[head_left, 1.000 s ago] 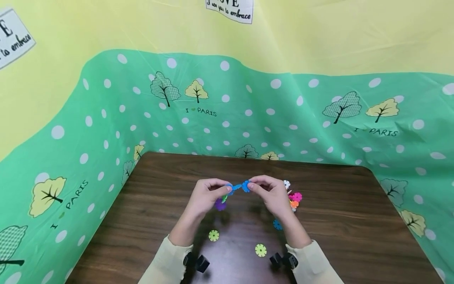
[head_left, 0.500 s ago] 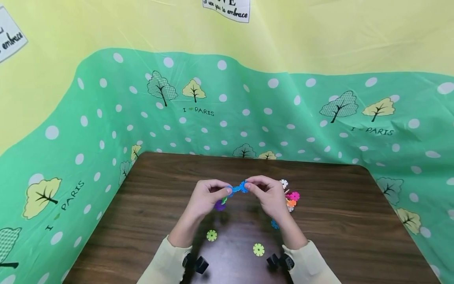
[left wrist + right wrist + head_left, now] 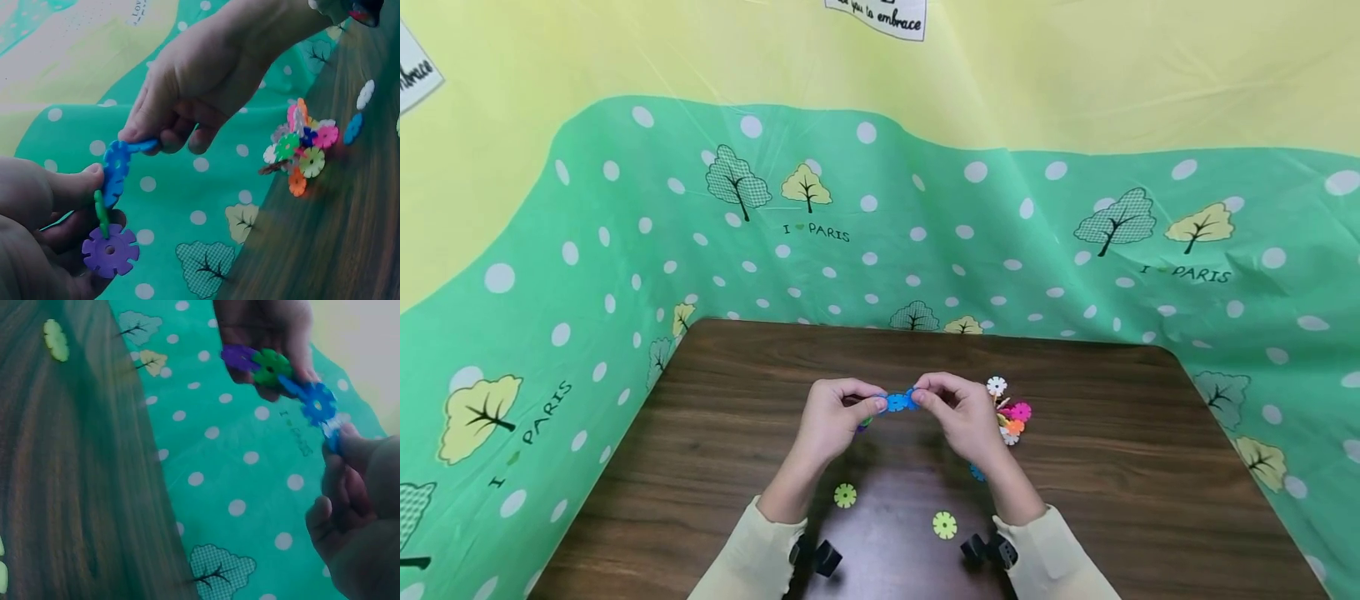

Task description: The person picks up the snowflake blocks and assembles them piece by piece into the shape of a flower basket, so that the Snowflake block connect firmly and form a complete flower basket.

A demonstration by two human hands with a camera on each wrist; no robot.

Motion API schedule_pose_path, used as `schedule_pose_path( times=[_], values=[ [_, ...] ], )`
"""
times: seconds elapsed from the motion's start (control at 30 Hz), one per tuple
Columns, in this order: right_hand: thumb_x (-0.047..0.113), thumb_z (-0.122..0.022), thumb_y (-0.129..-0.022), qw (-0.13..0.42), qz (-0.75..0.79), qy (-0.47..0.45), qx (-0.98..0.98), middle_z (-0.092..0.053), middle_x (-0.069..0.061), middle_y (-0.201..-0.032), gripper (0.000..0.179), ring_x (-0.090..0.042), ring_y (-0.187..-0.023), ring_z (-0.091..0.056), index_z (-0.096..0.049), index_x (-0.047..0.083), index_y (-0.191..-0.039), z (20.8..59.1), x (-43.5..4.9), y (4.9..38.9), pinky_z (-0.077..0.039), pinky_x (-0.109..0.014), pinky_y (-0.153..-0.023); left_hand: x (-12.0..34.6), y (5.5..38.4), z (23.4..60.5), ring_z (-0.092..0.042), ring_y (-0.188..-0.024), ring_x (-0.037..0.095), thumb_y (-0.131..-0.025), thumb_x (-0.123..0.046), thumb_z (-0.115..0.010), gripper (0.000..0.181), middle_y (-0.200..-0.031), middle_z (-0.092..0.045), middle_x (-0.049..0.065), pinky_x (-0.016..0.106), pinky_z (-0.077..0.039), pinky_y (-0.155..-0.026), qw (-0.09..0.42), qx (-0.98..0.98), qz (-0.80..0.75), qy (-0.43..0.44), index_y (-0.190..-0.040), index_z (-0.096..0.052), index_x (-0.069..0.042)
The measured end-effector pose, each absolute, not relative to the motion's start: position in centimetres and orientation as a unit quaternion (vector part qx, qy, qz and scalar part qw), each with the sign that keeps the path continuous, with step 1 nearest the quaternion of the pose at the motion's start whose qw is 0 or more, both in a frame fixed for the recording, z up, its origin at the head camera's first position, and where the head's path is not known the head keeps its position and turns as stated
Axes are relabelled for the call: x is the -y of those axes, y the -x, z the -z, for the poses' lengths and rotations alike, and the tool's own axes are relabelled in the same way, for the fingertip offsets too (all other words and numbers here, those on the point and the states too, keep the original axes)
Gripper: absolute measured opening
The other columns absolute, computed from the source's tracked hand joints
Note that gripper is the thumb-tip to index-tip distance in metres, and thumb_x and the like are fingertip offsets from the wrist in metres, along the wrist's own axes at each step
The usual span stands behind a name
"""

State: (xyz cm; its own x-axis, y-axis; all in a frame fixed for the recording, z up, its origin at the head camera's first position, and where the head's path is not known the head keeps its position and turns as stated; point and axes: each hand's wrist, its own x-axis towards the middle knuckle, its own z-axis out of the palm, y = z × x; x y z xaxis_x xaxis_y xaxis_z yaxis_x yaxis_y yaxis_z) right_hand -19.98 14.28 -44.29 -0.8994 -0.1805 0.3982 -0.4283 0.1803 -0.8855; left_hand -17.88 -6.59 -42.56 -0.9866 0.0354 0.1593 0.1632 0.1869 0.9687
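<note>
My left hand pinches a short chain of flower-shaped interlocking discs over the table. In the left wrist view a purple disc hangs from a green disc, below a blue disc. My right hand pinches another blue disc between thumb and finger; it touches the chain's blue end. Seen from the right wrist, the middle blue disc faces the camera between both hands. Whether the right-hand disc sits fully in a slot cannot be told. Fingers partly cover the discs.
A pile of mixed-colour discs lies on the brown table, beyond my right hand. Near it are a white disc and a loose blue disc. Two yellow-green discs, a left one and a right one, lie nearer me.
My right hand has shifted slightly left, bringing its blue disc from a small gap into contact with the chain. The chain's blue disc has turned to face the head camera more.
</note>
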Motion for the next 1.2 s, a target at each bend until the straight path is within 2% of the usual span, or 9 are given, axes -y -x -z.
schedule_pose_path(
  times=[0.17,0.37,0.5,0.67,0.8,0.9,0.97,1.07,1.2],
  values=[
    [0.007,-0.074,-0.093,0.135,-0.603,-0.195,0.762,-0.066,-0.012,-0.076,0.009,-0.011,-0.069,-0.053,-0.071,-0.001,-0.093,45.2,-14.0,20.3,-0.045,-0.021,-0.06,6.3,17.7,42.7,-0.059,-0.061,0.013,-0.084,-0.01,-0.085,0.005,-0.081,-0.077,0.003,0.021,-0.044,-0.051,0.109,0.792,0.596,0.076,-0.09,-0.084,-0.01],
    [-0.006,-0.072,-0.09,0.147,-0.591,-0.213,0.764,-0.062,-0.009,-0.073,0.008,-0.01,-0.066,-0.051,-0.07,0.002,-0.091,44.9,-13.7,20.1,-0.042,-0.021,-0.056,6.4,17.8,43.0,-0.059,-0.062,0.018,-0.084,-0.011,-0.085,0.004,-0.079,-0.076,0.002,0.021,-0.045,-0.052,0.124,0.789,0.594,0.099,-0.088,-0.084,-0.011],
    [-0.004,-0.07,-0.093,0.127,-0.608,-0.226,0.75,-0.064,-0.011,-0.075,0.001,-0.009,-0.067,-0.053,-0.07,-0.003,-0.093,44.4,-13.7,20.0,-0.045,-0.021,-0.058,6.7,18.0,43.2,-0.058,-0.059,0.016,-0.086,-0.011,-0.083,0.004,-0.079,-0.075,0.007,0.022,-0.046,-0.051,0.095,0.778,0.611,0.107,-0.09,-0.083,-0.009],
    [0.002,-0.071,-0.095,0.077,-0.638,-0.23,0.731,-0.071,-0.01,-0.085,0.004,-0.014,-0.074,-0.062,-0.074,0.003,-0.097,45.8,-14.6,21.1,-0.053,-0.024,-0.065,6.9,18.4,43.2,-0.061,-0.063,0.018,-0.093,-0.011,-0.075,0.011,-0.085,-0.072,0.011,0.024,-0.05,-0.056,-0.019,0.751,0.65,0.111,-0.102,-0.077,-0.004],
    [0.005,-0.071,-0.095,0.052,-0.635,-0.248,0.73,-0.073,-0.011,-0.086,0.003,-0.021,-0.074,-0.066,-0.074,0.004,-0.097,45.9,-14.5,21.0,-0.055,-0.026,-0.064,7.0,18.6,43.3,-0.067,-0.07,0.031,-0.096,-0.009,-0.07,0.015,-0.089,-0.071,0.017,0.042,-0.06,-0.065,-0.074,0.738,0.662,0.112,-0.109,-0.073,-0.002],
    [0.006,-0.071,-0.096,0.038,-0.634,-0.261,0.727,-0.074,-0.011,-0.085,0.004,-0.029,-0.074,-0.066,-0.074,0.003,-0.098,46.1,-14.1,20.9,-0.055,-0.028,-0.063,7.1,18.7,43.3,-0.067,-0.069,0.03,-0.095,-0.01,-0.071,0.015,-0.086,-0.072,0.018,0.044,-0.06,-0.065,-0.08,0.74,0.657,0.12,-0.108,-0.074,-0.001],
    [0.005,-0.071,-0.096,0.034,-0.633,-0.266,0.726,-0.074,-0.011,-0.086,0.005,-0.03,-0.073,-0.066,-0.074,0.003,-0.099,46.3,-14.0,20.9,-0.055,-0.028,-0.062,7.0,18.7,43.4,-0.065,-0.067,0.024,-0.094,-0.011,-0.073,0.014,-0.083,-0.072,0.015,0.035,-0.058,-0.062,-0.082,0.746,0.648,0.125,-0.104,-0.075,-0.001],
    [0.003,-0.071,-0.095,0.034,-0.632,-0.27,0.726,-0.075,-0.012,-0.087,0.007,-0.025,-0.073,-0.067,-0.075,0.005,-0.101,46.5,-13.8,20.8,-0.054,-0.027,-0.062,6.9,18.6,43.5,-0.064,-0.068,0.016,-0.093,-0.011,-0.075,0.012,-0.083,-0.073,0.01,0.025,-0.054,-0.061,-0.075,0.756,0.637,0.129,-0.1,-0.077,-0.002],
    [0.003,-0.069,-0.096,0.031,-0.629,-0.267,0.73,-0.076,-0.012,-0.09,0.009,-0.021,-0.074,-0.067,-0.076,0.006,-0.103,46.4,-14.0,20.8,-0.055,-0.028,-0.063,6.8,18.6,43.6,-0.062,-0.069,0.013,-0.093,-0.012,-0.075,0.01,-0.083,-0.073,0.009,0.024,-0.052,-0.062,-0.059,0.767,0.626,0.13,-0.097,-0.079,-0.003]
  ],
)
